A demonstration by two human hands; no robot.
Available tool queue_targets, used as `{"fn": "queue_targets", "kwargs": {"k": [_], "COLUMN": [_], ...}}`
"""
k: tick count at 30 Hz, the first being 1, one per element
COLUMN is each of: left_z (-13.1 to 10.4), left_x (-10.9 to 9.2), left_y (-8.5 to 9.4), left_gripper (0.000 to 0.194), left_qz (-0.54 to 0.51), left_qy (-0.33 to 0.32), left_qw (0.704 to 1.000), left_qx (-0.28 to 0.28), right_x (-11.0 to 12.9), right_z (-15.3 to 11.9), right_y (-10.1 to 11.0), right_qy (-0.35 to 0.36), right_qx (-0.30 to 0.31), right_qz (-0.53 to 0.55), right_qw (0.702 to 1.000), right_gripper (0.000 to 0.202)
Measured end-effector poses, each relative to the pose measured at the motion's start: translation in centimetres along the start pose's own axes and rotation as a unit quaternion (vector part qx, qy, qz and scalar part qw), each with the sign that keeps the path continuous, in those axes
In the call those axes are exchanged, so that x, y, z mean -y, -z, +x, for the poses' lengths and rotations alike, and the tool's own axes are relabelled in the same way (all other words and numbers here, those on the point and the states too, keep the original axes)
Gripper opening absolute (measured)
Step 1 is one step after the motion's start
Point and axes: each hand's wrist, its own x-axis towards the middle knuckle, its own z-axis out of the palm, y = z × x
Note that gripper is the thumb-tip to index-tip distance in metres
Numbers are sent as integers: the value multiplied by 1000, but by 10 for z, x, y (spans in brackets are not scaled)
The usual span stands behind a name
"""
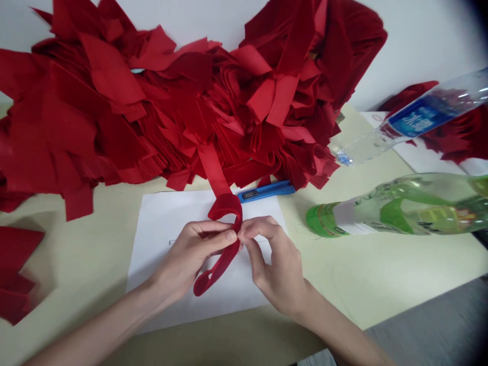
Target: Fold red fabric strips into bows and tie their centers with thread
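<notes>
Over a white sheet of paper (152,300), my left hand (194,249) pinches a red velvet-like fabric strip (223,262) between thumb and fingers. The strip curls at both its upper and lower ends. My right hand (272,259) is closed in a pinch at the strip's right edge, its thumb and forefinger touching the fabric close to my left thumb. Whether something tiny sits between the right fingertips cannot be made out. Just above my hands, a blue utility knife (266,191) lies by the paper's top edge.
A large heap of red fabric strips (152,117) spreads along the back of the pale table (343,284). More red pieces (17,269) lie at left. On the right, a green-capped bottle (400,206) and a blue-labelled clear bottle (419,117) lie on their sides.
</notes>
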Motion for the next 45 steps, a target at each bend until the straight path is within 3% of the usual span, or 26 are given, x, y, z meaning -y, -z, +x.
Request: {"fn": "queue_targets", "kwargs": {"k": [6, 15, 19, 24, 27, 34, 37, 42, 45], "left_z": [2, 2, 3, 2, 2, 3, 4, 5, 4], "left_x": [-2, -2, 0, 1, 1, 1, -1, -3, -3], "left_y": [1, -1, 1, 3, 2, 3, 4, 5, 5], "left_gripper": [17, 18, 17, 19, 17, 19, 19, 18, 19], "left_qz": [-44, -51, -60, -60, -71, -73, -78, -81, -73], "left_qy": [39, 45, 45, 44, 39, 54, 60, 94, 119], "left_qw": [997, 997, 996, 996, 996, 994, 994, 987, 976], "left_qx": [43, 35, 38, 46, 42, 55, 56, 99, 165], "right_x": [-1, 0, -1, -2, -2, 0, 0, -10, -15], "right_z": [0, 1, 0, -2, -3, -5, -2, 12, 19], "right_y": [0, 2, 0, -2, -3, -6, -2, 16, 27], "right_qy": [-22, 2, -2, -13, -6, -45, -75, -216, -345], "right_qx": [-67, -57, -37, -69, -57, -78, -47, -70, 52], "right_qz": [24, -21, -15, 24, 15, 84, 102, 217, 346], "right_qw": [997, 998, 999, 997, 998, 992, 991, 949, 871], "right_gripper": [32, 29, 27, 30, 29, 31, 26, 17, 31]}}
